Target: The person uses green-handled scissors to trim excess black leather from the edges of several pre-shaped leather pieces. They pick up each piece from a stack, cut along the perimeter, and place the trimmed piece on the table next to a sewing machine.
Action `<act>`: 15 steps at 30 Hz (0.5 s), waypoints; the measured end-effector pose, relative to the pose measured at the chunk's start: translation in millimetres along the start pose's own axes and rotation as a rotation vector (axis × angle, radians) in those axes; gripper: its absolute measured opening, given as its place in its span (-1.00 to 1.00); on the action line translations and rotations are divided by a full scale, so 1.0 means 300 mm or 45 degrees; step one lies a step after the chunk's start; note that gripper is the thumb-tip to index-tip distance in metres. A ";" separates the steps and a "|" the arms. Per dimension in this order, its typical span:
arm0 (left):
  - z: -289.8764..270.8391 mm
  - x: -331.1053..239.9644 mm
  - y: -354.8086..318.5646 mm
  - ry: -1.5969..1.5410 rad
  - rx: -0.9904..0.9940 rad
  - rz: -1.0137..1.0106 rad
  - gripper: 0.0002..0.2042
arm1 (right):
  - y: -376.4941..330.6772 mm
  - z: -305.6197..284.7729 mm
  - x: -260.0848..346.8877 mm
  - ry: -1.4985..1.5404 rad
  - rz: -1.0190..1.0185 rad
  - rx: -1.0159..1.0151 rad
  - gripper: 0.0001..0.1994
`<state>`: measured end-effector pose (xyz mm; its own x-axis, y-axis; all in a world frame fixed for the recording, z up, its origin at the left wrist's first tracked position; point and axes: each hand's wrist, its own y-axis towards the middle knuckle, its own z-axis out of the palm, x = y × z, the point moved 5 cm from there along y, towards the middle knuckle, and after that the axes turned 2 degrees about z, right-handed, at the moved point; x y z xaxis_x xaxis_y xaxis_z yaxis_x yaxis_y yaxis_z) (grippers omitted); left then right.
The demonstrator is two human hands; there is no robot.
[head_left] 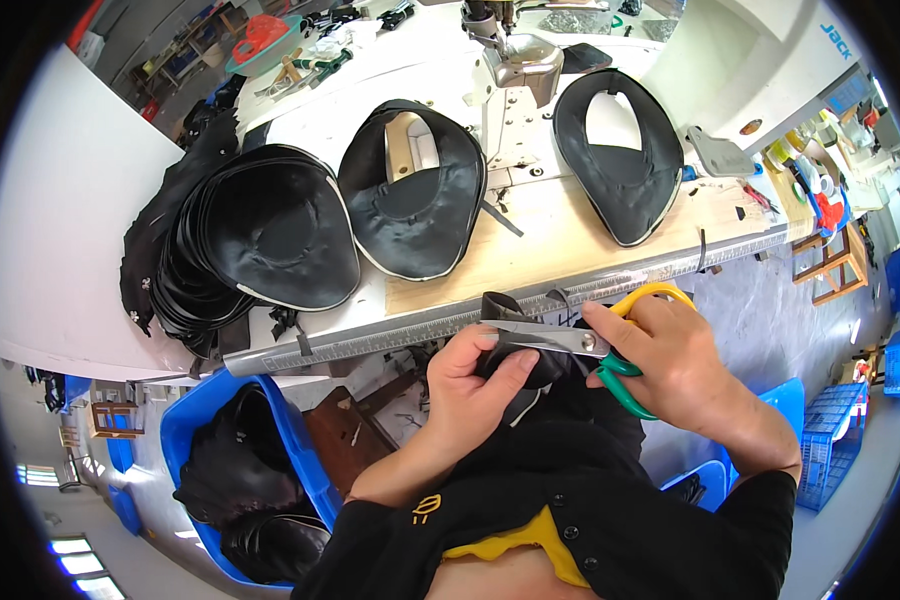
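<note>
In front of my body my left hand [470, 390] pinches a black leather shoe upper [544, 373] between thumb and fingers. My right hand [682, 360] grips scissors [588, 343] with one yellow and one green handle loop. The blades point left across the leather, their tips by my left fingertips. The blades look slightly apart, and I cannot tell if they bite into the material. Beyond my hands, two black uppers lie singly on the table, a middle upper [410, 245] and a right upper [625, 195]. A stack of uppers [285, 235] sits at the left.
A metal ruler [420, 331] runs along the front edge of the table [540, 235]. Behind it stands a sewing machine [745, 60]. Below left, a blue bin [182, 410] holds black leather pieces. A turquoise basin [270, 62] with a red bag sits at the back left.
</note>
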<state>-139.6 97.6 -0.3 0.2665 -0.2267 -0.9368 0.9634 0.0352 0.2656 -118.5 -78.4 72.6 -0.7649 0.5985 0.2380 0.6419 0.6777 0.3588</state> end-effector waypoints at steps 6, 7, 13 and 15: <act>-0.043 0.040 -0.014 -0.405 -0.106 -0.088 -0.83 | -0.045 0.036 -0.075 0.274 0.292 -0.029 -0.34; -0.061 0.057 -0.022 -0.517 -0.142 -0.216 -0.77 | -0.058 0.050 -0.101 0.385 0.429 0.018 -0.32; -0.119 0.089 -0.028 -0.561 -0.240 -0.334 -0.76 | -0.098 0.136 -0.115 0.658 0.422 0.267 -0.20; -0.120 0.089 -0.031 -0.588 -0.285 -0.308 -0.77 | -0.094 0.155 -0.091 0.622 0.344 0.244 -0.20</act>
<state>-140.4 126.3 -36.0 0.0461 -0.6544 -0.7547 0.9913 0.1234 -0.0465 -113.2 -94.1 13.9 -0.4801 0.5253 0.7025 0.7808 0.6209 0.0693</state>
